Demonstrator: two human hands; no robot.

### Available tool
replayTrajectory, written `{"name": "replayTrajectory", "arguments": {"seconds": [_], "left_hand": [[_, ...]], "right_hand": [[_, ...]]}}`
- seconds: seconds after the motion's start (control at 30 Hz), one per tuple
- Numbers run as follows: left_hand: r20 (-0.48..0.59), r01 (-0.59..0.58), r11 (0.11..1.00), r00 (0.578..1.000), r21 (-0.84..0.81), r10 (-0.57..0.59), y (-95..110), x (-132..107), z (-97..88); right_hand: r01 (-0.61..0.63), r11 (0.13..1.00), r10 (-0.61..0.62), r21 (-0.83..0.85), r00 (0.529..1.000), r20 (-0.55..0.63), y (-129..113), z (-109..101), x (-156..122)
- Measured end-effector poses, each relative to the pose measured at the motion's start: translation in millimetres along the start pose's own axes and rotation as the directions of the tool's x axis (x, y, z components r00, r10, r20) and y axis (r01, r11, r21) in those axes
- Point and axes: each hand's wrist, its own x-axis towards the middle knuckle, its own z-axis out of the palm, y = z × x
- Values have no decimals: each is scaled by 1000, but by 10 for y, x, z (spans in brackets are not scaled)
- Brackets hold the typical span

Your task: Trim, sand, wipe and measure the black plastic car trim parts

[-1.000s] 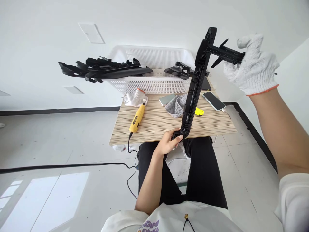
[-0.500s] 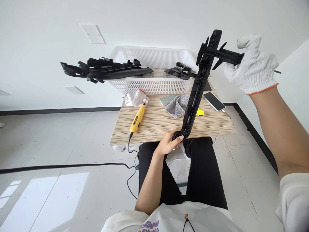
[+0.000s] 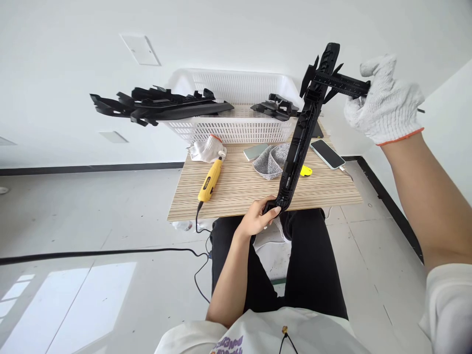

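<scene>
My bare left hand (image 3: 259,218) grips the lower, bent end of a long black plastic trim piece (image 3: 300,145), which slants up and to the right over the table. My right hand (image 3: 387,101), in a white knit glove with an orange cuff, is closed around a black caliper (image 3: 342,84). The caliper lies across the upper part of the trim piece, its larger jaws on either side of it. Whether both jaws touch the plastic I cannot tell. The caliper's far end pokes out beyond the glove.
On the striped wooden table (image 3: 236,187) lie a yellow corded rotary tool (image 3: 211,181), a white glove (image 3: 208,149), grey cloth (image 3: 268,162), a phone (image 3: 327,154) and a yellow object (image 3: 306,171). Behind, a white basket (image 3: 236,132) holds several black plastic parts (image 3: 173,109).
The caliper's movable jaws have come in slightly to the left, closer to the trim piece. My left hand keeps its hold in the same place.
</scene>
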Motion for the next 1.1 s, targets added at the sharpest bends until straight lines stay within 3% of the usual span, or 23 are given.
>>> {"name": "replayTrajectory", "arguments": {"seconds": [0.33, 0.77, 1.1], "left_hand": [[-6, 16, 1000, 1000, 19, -15, 2, -3, 2], [3, 9, 1000, 1000, 6, -9, -37, -3, -2], [-5, 12, 1000, 1000, 5, -12, -38, -3, 5]], "right_hand": [[-28, 999, 28, 37, 1000, 0, -32, -8, 19], [-72, 996, 67, 43, 992, 107, -46, -51, 30], [-52, 998, 50, 21, 996, 73, -44, -24, 29]]}}
